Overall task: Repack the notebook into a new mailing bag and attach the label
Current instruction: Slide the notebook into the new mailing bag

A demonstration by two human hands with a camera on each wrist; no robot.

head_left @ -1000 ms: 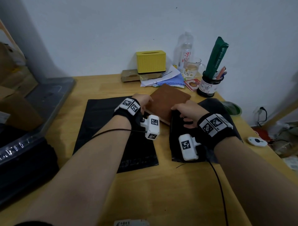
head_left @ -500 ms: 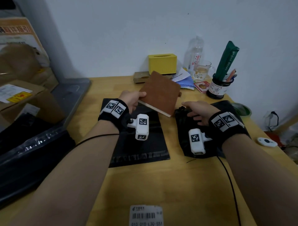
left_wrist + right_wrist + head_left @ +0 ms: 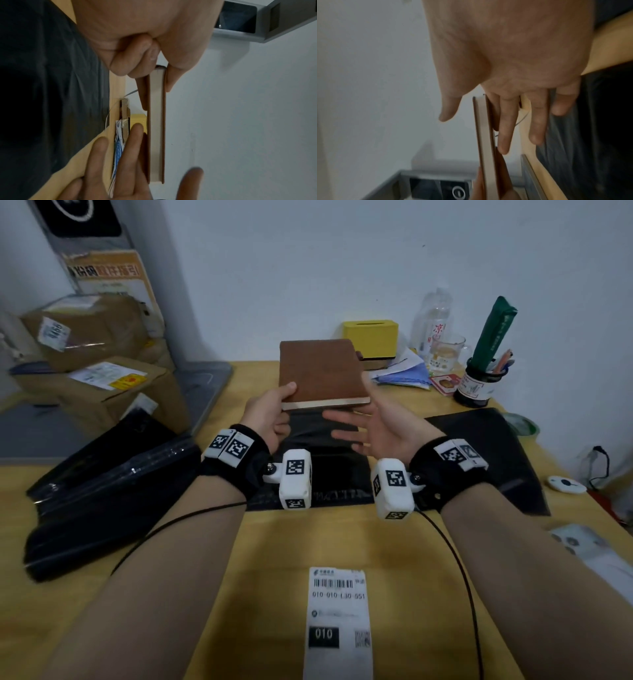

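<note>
Lying nearest, label (image 3: 337,619) reads "010-010-L30-551", "010".

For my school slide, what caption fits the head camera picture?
Left hand holds a brown notebook above a black mailing bag; open right hand reaches under.

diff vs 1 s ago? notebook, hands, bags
The notebook went from lying half on the right bag to lifted above the desk, held level in the left hand's grip at its near left corner. The right hand let go of the right bag, turned palm up and now reaches open under the notebook. Both bags stayed flat on the desk; the label is unattached.
</note>
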